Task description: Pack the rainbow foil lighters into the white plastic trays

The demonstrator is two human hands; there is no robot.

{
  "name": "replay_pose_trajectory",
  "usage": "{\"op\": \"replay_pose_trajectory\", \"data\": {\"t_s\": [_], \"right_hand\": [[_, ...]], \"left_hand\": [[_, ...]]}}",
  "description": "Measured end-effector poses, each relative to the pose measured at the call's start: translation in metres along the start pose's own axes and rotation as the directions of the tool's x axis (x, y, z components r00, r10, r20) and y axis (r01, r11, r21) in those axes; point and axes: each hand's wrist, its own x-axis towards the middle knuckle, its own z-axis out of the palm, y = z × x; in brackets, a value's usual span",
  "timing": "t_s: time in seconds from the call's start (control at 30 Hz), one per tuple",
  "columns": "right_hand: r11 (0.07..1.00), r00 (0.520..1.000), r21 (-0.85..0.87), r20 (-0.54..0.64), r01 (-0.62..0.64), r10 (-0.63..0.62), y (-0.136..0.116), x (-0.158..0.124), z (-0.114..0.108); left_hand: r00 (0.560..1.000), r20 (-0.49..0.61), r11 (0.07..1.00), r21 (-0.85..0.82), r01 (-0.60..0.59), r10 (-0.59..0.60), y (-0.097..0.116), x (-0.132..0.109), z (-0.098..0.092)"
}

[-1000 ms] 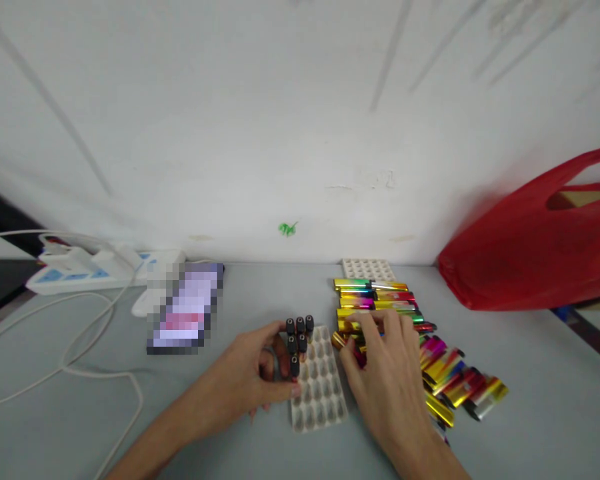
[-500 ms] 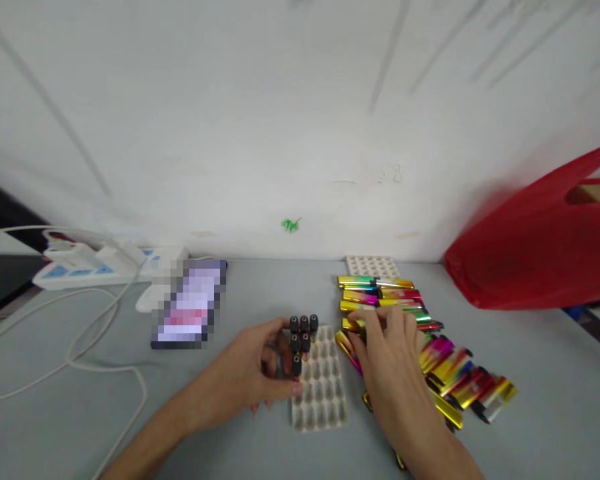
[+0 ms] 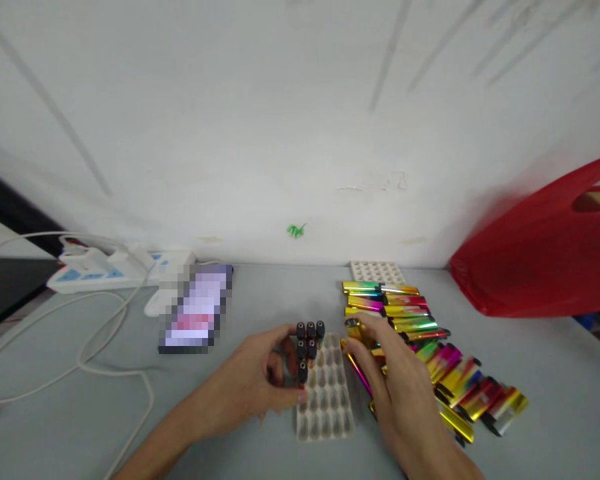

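- A pale wall (image 3: 280,133) is seen closing off the back of the desk (image 3: 260,300). Everything is laid out on the grey desk within arm's reach.
- A red bag (image 3: 540,260) is slumped against the wall at the far right, well apart from the hands.
- A heap of shiny, many-coloured lighters (image 3: 405,313) is spread flat to the right of centre. They lie in rough rows, probably so that single pieces can be picked off easily.
- The right hand (image 3: 403,393) is laid palm down over the near end of that heap. Its fingers are bent onto a gold lighter (image 3: 354,328) just beside the tray. Whether that piece is truly gripped or only touched cannot be told.
- The left hand (image 3: 257,387) is rested at the tray's left edge. It is loosely curled and closed on nothing, with the thumb against the rim and the fingers beside the upright pieces. It is judged to be bracing the tray against sliding.
- A white power strip (image 3: 100,277) with a looping cable (image 3: 110,363) is kept at the far left.
- A phone (image 3: 196,310) is propped face up between the strip and the tray.
- A white celled tray (image 3: 327,407) is set lengthwise between the two hands. Most of its cells are empty.
- A second tray (image 3: 377,271) is parked by the wall, behind the heap.
- Six black-capped lighters (image 3: 310,339) are stood upright in the tray's far left corner and held erect by the cells.
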Motion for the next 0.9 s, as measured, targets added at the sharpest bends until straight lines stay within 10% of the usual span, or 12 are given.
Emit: {"op": "replay_pose_trajectory", "data": {"t_s": [0.37, 0.9], "right_hand": [[0.879, 0.956, 0.414, -0.061, -0.238, 0.288, -0.019, -0.001, -0.010], [0.400, 0.812, 0.798, 0.179, -0.450, 0.556, -0.018, 0.009, -0.009]], "left_hand": [[1.000, 0.005, 1.000, 0.007, 0.005, -0.005, 0.005, -0.002, 0.000], [1.000, 0.019, 0.999, -0.042, 0.010, -0.010, -0.002, 0.001, -0.003]]}}
